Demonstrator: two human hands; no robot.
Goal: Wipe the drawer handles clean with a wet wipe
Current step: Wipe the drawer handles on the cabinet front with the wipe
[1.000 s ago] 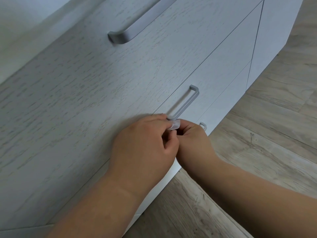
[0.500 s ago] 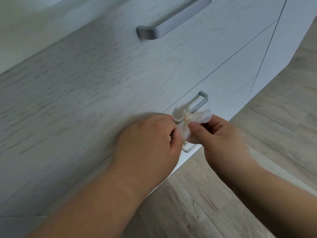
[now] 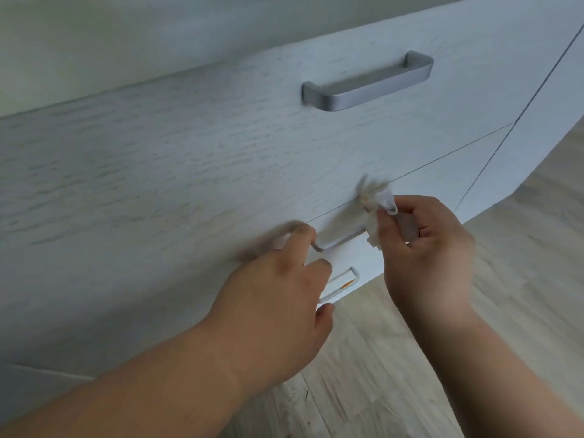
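Three grey metal bar handles show on the white wood-grain drawer fronts [image 3: 189, 184]: the top handle [image 3: 368, 82] bare and high up, the middle handle [image 3: 341, 240] between the two hands, and the bottom handle [image 3: 339, 284] close to the cabinet's lower edge, partly behind the left hand [image 3: 278, 298]. A crumpled white wet wipe [image 3: 377, 210] sits at the right end of the middle handle, pinched between the thumb and curled fingers [image 3: 410, 213] of the right hand [image 3: 429, 254]. Left-hand fingers are loosely bent and blurred, one fingertip touching the handle's left end; they grip nothing that I can make out. Bare handle bar lies open between the hands. Pale wood-plank floor [image 3: 521, 279] spreads free below and right of the cabinet's bottom edge
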